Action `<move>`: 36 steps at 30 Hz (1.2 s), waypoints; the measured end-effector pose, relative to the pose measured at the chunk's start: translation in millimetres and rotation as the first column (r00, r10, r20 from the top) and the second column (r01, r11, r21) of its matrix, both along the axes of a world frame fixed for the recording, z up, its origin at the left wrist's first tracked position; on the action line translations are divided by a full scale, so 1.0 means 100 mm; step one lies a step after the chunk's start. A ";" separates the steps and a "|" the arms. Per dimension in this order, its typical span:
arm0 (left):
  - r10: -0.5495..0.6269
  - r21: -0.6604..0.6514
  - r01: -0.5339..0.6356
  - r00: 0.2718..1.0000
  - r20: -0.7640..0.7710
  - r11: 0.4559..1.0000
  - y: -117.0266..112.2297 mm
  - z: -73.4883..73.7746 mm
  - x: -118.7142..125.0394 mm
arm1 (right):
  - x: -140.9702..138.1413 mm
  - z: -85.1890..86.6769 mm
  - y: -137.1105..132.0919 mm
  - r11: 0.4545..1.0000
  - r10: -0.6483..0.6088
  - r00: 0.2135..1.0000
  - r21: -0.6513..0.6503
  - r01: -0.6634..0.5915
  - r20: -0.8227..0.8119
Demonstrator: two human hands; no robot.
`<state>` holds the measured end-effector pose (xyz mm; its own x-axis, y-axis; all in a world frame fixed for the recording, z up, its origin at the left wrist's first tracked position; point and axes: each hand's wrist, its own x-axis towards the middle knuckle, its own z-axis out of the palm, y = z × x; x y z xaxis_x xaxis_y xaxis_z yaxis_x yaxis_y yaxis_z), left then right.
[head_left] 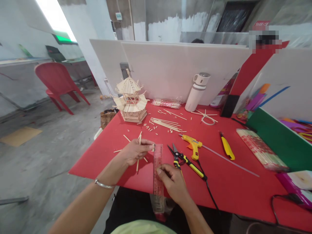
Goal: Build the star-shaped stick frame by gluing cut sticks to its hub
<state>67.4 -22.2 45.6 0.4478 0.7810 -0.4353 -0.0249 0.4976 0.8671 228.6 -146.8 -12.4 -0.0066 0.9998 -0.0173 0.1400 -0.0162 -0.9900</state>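
Note:
My right hand (172, 182) grips a clear plastic ruler (158, 159), thumb on top, and the ruler's near end reaches past the table edge. At the ruler's far end my left hand (136, 152) pinches a short piece of wooden stick (153, 148) against its edge. Beneath and around the left hand lies a star of crossed sticks (137, 165), partly hidden. Right of the ruler, pliers-like cutters (192, 166) with black and yellow handles lie spread. A yellow glue gun (194, 145) rests behind them, with a long glue stick (231, 160) in its back.
A stick-built pagoda (131, 104) stands at the back left. Loose sticks (167, 123) and offcuts lie mid-table. Farther back are a white flask (196, 94) and another stick star (205, 115). To the right lie a yellow utility knife (227, 147), packed sticks (262, 149) and a green box (280, 139).

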 end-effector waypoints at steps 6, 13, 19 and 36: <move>-0.003 0.002 0.003 1.000 -0.002 1.000 0.01 -0.01 0.01 | -0.01 0.02 0.00 1.000 0.004 1.000 -0.005 -0.004 -0.012; -0.013 0.013 0.013 1.000 -0.006 1.000 0.00 0.00 0.02 | -0.01 0.01 -0.01 1.000 0.005 1.000 -0.005 -0.005 -0.016; -0.015 0.009 0.015 1.000 -0.020 1.000 0.00 -0.01 0.01 | -0.01 0.01 -0.02 1.000 0.011 1.000 -0.012 -0.012 -0.025; 0.013 0.001 -0.013 0.999 -0.033 1.000 -0.02 -0.02 0.03 | -0.03 0.04 -0.03 1.000 0.009 1.000 -0.029 -0.009 -0.018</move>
<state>70.8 -24.5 44.0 0.4229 0.7869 -0.4494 -0.0024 0.4969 0.8678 225.4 -149.4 -8.5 -0.0161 0.9988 -0.0459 0.1226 -0.0435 -0.9915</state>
